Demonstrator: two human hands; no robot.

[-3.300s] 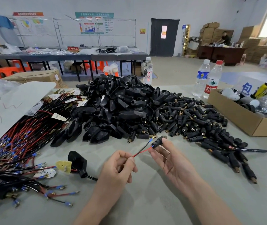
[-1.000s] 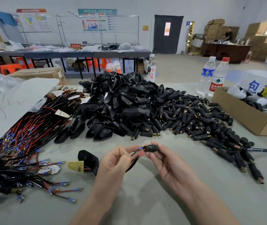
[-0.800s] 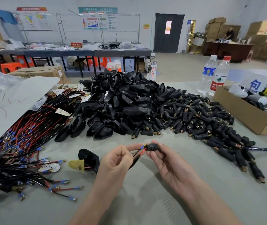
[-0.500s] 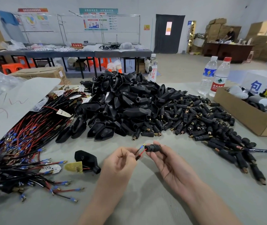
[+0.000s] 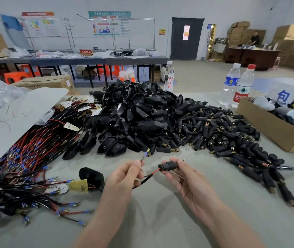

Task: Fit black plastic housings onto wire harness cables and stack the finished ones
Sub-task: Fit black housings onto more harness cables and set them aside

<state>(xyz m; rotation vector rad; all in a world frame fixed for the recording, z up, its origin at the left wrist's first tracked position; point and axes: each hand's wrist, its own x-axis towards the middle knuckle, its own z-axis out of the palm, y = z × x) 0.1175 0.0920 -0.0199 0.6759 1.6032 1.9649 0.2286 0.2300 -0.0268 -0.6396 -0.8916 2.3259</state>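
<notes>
The right hand [image 5: 187, 181] pinched a small black housing [image 5: 167, 166] between thumb and fingertips, just above the bench [image 5: 160, 221]. A red wire [image 5: 154, 173] entered the housing at its nine o'clock end. The left hand [image 5: 124, 174], at nine o'clock of the right, had its fingers clenched round the harness cable [image 5: 143, 180], and a loose lead end poked up at its one o'clock.

The red wire seemed only partly seated, so any drift of the hands apart would likely draw it back out. The loose lead stayed outside the housing. Forced into the narrow bore at an angle, its tip could bend or be left out altogether.

The cable trailed towards a larger black shell [image 5: 91, 176] at nine o'clock of the left hand, where a sharp tug might drag or snag it. With only a fingertip grip, the housing could slip and roll into the heap of look-alike parts [image 5: 223, 140] at one o'clock.
</notes>
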